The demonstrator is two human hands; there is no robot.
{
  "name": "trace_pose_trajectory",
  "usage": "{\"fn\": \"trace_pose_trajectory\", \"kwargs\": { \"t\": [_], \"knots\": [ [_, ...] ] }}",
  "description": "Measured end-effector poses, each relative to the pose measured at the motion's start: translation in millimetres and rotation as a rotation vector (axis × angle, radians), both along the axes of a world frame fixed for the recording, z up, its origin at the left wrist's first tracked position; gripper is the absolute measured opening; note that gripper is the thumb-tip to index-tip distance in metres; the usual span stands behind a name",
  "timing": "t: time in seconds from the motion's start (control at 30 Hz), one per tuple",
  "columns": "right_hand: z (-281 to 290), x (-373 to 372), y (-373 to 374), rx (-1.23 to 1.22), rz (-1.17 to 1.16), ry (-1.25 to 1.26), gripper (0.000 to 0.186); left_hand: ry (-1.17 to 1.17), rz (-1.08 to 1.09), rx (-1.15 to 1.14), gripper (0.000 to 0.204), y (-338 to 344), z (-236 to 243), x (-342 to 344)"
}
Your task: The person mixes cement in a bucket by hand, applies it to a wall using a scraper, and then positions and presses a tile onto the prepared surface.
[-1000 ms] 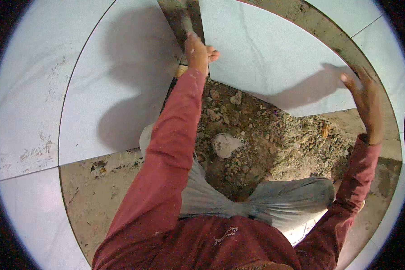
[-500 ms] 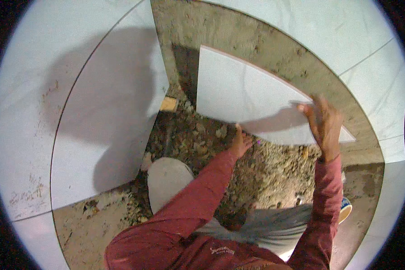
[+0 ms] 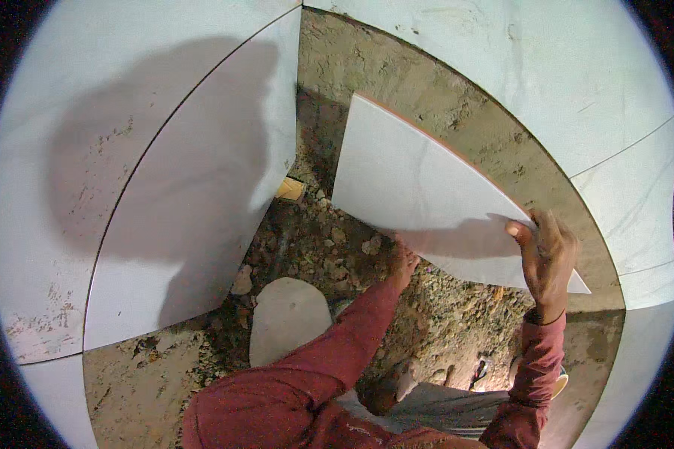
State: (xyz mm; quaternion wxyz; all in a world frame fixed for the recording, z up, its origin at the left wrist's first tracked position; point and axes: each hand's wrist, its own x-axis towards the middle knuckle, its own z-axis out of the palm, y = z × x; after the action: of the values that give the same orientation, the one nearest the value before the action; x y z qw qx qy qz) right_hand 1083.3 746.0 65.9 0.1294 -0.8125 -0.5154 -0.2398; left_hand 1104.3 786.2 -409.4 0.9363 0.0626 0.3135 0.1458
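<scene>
A white tile [image 3: 419, 172] with a curved far edge and a pointed right end is between my hands. It sits tilted over broken rubble, near a curved strip of grey mortar [image 3: 457, 112]. My left hand [image 3: 403, 262] is at the tile's near edge, its fingers mostly hidden beneath it. Close to the pointed end, my right hand [image 3: 550, 258] grips the tile, thumb on the white face and fingers over the curved edge. The tile's reddish edge shows along the curve.
Large white tiles [image 3: 202, 187] lie to the left, with more pale tiles [image 3: 577, 97] beyond the mortar. A small yellowish block [image 3: 290, 188] rests by the left tile's edge. My grey-clad knee [image 3: 288, 318] is over the rubble [image 3: 329, 239]. A round rim [image 3: 560, 383] shows behind my right sleeve.
The view has shifted and turned. The tile and my right hand appear lower in the picture, and the tile slopes more steeply down to the right. Both hands remain at the tile.
</scene>
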Motion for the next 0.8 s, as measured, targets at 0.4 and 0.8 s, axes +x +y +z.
{"fn": "trace_pose_trajectory", "kwargs": {
  "t": [0.4,0.8],
  "knots": [
    [28,24,106,-0.021,0.023,-0.075,0.036,-0.035,0.065,0.571,0.069,100,18,-3],
    [22,39,152,-0.043,-0.013,-0.125,0.041,0.091,0.203,0.256,0.107,113,10,15]
  ]
}}
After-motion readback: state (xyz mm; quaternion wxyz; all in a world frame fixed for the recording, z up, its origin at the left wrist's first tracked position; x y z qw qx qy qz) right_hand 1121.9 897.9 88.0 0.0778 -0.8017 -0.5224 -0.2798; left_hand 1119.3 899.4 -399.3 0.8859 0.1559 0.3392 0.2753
